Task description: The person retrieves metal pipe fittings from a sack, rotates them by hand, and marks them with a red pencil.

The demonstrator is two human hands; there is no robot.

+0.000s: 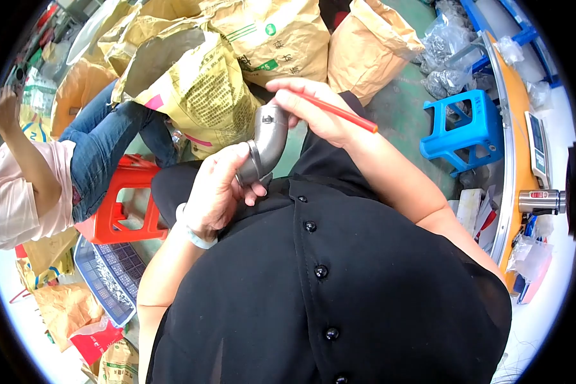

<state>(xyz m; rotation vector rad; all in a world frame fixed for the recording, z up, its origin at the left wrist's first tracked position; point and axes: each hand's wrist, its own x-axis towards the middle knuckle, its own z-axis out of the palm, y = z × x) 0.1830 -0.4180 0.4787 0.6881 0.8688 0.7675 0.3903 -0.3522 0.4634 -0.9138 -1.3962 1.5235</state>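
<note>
A grey curved pipe elbow (271, 137) is held over my lap, its lower end with a raised collar. My left hand (212, 187) is closed around that lower end, the thumb pressing near the collar. At the elbow's upper end is my right hand (317, 114), with a red pen (340, 115) lodged in it and slanting back over the hand. Some right fingers reach behind the elbow's rim, so their exact contact with it is partly hidden.
Large paper sacks (198, 89) stand ahead. On the left, a person in jeans (102, 137) is by a red stool (118, 198), near a blue-grey basket (109, 275). A blue stool (464, 128) and an orange-topped table (515, 96) with a steel flask (537, 201) are right.
</note>
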